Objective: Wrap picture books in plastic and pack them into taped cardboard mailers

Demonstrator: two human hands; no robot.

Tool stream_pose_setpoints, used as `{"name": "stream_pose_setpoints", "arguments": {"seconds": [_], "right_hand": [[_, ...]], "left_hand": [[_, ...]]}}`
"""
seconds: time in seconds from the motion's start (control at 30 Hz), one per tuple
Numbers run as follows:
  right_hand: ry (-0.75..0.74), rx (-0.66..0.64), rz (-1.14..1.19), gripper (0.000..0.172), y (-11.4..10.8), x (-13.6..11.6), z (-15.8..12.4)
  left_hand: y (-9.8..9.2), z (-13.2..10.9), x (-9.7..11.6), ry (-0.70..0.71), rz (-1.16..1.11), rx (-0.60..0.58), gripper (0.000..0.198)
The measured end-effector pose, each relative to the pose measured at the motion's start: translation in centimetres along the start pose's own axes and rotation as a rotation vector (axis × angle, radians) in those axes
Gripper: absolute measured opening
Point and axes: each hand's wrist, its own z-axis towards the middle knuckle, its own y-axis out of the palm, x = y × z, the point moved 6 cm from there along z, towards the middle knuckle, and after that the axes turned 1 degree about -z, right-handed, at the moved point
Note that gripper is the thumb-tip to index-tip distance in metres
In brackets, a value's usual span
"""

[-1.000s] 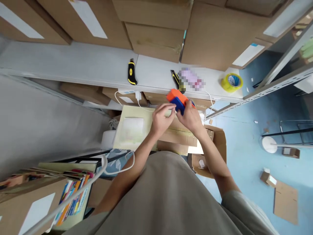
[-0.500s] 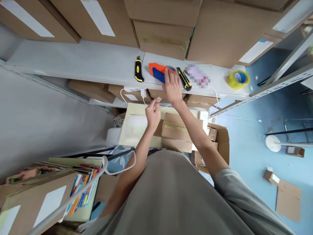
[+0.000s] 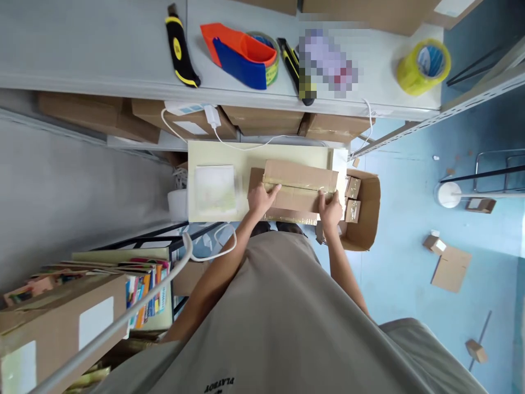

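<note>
A taped brown cardboard box [image 3: 301, 180] is gripped at both ends above a pale yellow table [image 3: 258, 152]. My left hand [image 3: 262, 198] closes on its left end, thumb on top. At the right end my right hand [image 3: 330, 208] holds it the same way. More brown cardboard [image 3: 289, 215] shows beneath the box. On the shelf beyond lie an orange and blue tape dispenser [image 3: 240, 54] with a tape roll at its right end, and a black and yellow cutter [image 3: 180, 52] to its left.
The grey shelf [image 3: 123, 65] also bears a second cutter [image 3: 293, 68] and a yellow tape roll [image 3: 422, 65]. A white sheet [image 3: 215, 189] lies on the table's left. An open carton [image 3: 371, 213] with small boxes stands at the right. A white cable [image 3: 262, 145] crosses the table's far edge.
My right hand has left the tape dispenser and come down to the box's right end. My left hand has lowered onto its left end. The view has tilted and shifted.
</note>
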Motion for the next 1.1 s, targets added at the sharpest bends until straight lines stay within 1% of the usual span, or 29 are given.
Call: {"name": "stream_pose_setpoints", "arguments": {"seconds": [0.03, 0.1, 0.2, 0.27, 0.3, 0.37, 0.5, 0.57, 0.6, 0.63, 0.67, 0.73, 0.8, 0.87, 0.93, 1.0, 1.03, 1.1], "right_hand": [[-0.009, 0.001, 0.009, 0.082, -0.3, 0.2, 0.3], [-0.031, -0.009, 0.048, 0.079, -1.0, 0.7, 0.9], [-0.050, -0.032, 0.121, 0.079, -2.2, 1.4, 1.1], [-0.060, -0.028, 0.167, 0.073, -3.2, 1.4, 0.3], [-0.070, -0.016, 0.192, 0.068, -3.9, 1.3, -0.4], [-0.104, 0.007, 0.255, 0.061, -5.5, 0.9, -2.4], [-0.182, -0.005, 0.403, 0.056, -8.8, 0.4, -6.5], [-0.196, -0.024, 0.481, 0.053, -9.6, 0.7, -7.5], [-0.199, -0.033, 0.522, 0.052, -9.6, 1.0, -7.6], [-0.202, -0.039, 0.556, 0.053, -9.3, 1.4, -7.4], [-0.207, -0.043, 0.577, 0.055, -8.7, 1.7, -7.1], [-0.210, -0.053, 0.566, 0.056, -6.6, 2.5, -6.1], [-0.186, -0.092, 0.510, 0.053, -3.6, 3.1, -4.9], [-0.137, -0.185, 0.467, 0.046, -0.2, 3.8, -3.9], [-0.093, -0.298, 0.466, 0.039, 2.7, 4.5, -3.3], [-0.067, -0.360, 0.478, 0.036, 4.4, 5.0, -2.7], [-0.059, -0.357, 0.485, 0.038, 4.7, 5.3, -2.3], [-0.052, -0.297, 0.522, 0.045, 4.4, 5.2, -0.9]], "left_hand": [[0.0, 0.3, -0.3, -0.006, -0.002, -0.007, 0.053], [-0.4, 0.8, -0.8, 0.016, -0.052, -0.020, 0.045], [-1.1, 1.3, -1.6, 0.062, -0.203, -0.082, 0.050], [-2.1, 1.0, -2.1, 0.085, -0.303, -0.119, 0.054], [-2.9, 0.6, -2.4, 0.100, -0.347, -0.119, 0.055], [-5.3, -0.6, -2.9, 0.137, -0.432, -0.049, 0.055], [-10.9, -3.8, -4.1, 0.171, -0.571, 0.223, 0.052], [-12.6, -4.9, -4.8, 0.175, -0.617, 0.289, 0.043], [-12.8, -5.2, -5.2, 0.178, -0.643, 0.296, 0.036], [-12.7, -5.3, -5.6, 0.179, -0.671, 0.283, 0.032], [-12.2, -5.2, -6.1, 0.178, -0.697, 0.250, 0.033], [-10.1, -4.8, -7.2, 0.157, -0.727, 0.135, 0.043], [-7.3, -4.4, -8.4, 0.101, -0.724, 0.011, 0.050], [-4.6, -4.0, -9.9, 0.022, -0.721, -0.061, 0.054], [-2.6, -3.7, -11.2, -0.056, -0.731, -0.114, 0.057], [-1.4, -3.1, -12.2, -0.119, -0.754, -0.170, 0.058], [-1.2, -2.6, -12.5, -0.143, -0.765, -0.179, 0.058], [-1.5, -1.1, -12.6, -0.163, -0.775, -0.129, 0.059]]}}
